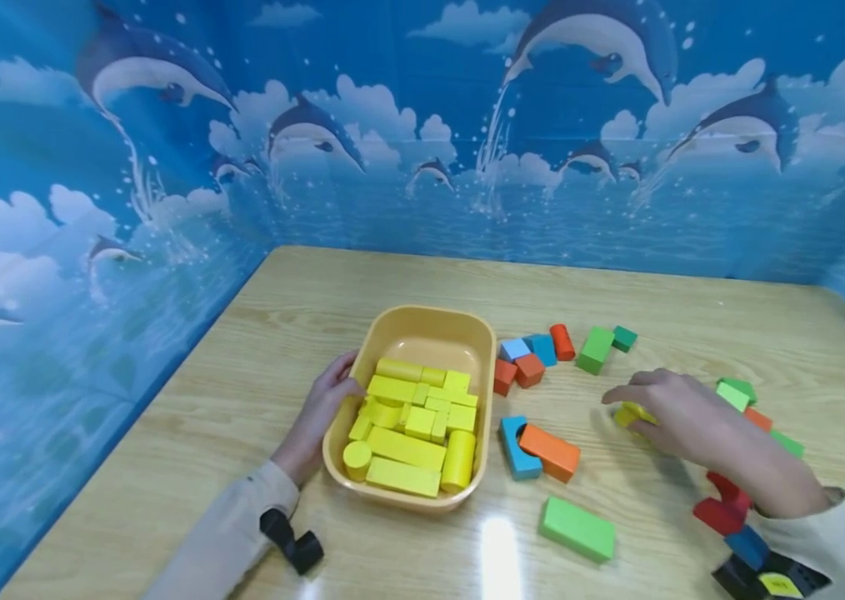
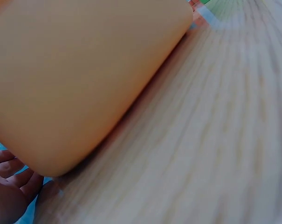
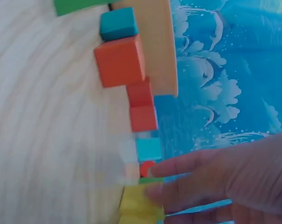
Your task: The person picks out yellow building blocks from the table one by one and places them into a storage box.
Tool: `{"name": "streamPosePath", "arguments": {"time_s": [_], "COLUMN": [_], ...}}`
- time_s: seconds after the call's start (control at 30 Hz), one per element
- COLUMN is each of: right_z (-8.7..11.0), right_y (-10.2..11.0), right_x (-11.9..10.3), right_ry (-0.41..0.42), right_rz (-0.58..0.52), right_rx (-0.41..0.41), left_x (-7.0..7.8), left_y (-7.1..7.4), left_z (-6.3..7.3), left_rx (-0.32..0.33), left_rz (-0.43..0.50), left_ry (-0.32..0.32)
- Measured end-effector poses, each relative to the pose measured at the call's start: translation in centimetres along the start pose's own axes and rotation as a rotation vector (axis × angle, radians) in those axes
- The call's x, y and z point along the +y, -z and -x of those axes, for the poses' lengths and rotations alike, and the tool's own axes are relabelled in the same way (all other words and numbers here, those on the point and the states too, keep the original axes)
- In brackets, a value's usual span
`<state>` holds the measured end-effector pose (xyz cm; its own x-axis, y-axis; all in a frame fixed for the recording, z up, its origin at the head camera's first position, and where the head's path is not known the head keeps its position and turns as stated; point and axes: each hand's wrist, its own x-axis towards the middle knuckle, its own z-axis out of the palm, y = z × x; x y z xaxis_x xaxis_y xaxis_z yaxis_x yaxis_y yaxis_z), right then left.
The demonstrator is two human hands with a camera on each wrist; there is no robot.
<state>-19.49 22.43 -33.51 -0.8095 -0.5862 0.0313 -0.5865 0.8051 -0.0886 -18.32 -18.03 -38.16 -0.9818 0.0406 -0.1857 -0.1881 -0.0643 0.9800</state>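
In the head view, a tan plastic bin point(image 1: 422, 321) holds several yellow blocks point(image 1: 406, 448), among them bars, cubes and cylinders. My left hand point(image 1: 319, 412) grips the bin's left wall, its thumb over the rim; in the left wrist view, the fingers of that hand point(image 2: 12, 186) lie by the bin's outer side point(image 2: 80, 79). To the right of the bin, my right hand point(image 1: 681, 417) pinches a yellow block point(image 1: 631, 413), seen also as a yellow block point(image 3: 137, 203) in the right wrist view. The hand partly hides this block, and whether it is off the table I cannot tell.
Right of the bin lie an orange block point(image 1: 552, 452) touching a blue arch point(image 1: 518, 450), a green bar point(image 1: 577, 529), and red and blue pieces point(image 1: 530, 369). More blocks point(image 1: 737, 392) sit under and beyond the right forearm. A dolphin-print curtain point(image 1: 422, 200) borders the wooden table point(image 1: 317, 283).
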Motion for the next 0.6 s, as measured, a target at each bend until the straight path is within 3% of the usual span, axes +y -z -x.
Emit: {"name": "streamPosePath", "arguments": {"time_s": [0.2,0.3,0.53,0.6], "right_z": [-0.2,-1.1,-5.4,-6.9], "right_y": [-0.7,-0.2,2.0,2.3], "right_x": [0.3,-0.4,-4.9,-6.6], "right_ry": [-0.011,-0.008,0.046,0.063], "right_rz": [-0.045,-0.097,-0.267,-0.306], "right_rx": [-0.098,-0.102,0.166,0.199], "left_x": [-0.1,-0.1,0.2,0.1], "left_y": [0.1,0.1,0.1,0.0], "left_z": [0.1,0.0,0.0,0.1], "left_rx": [0.003,0.001,0.004,0.007], "left_rz": [0.003,0.001,0.001,0.004], "left_ry": [0.009,0.008,-0.005,-0.002]}}
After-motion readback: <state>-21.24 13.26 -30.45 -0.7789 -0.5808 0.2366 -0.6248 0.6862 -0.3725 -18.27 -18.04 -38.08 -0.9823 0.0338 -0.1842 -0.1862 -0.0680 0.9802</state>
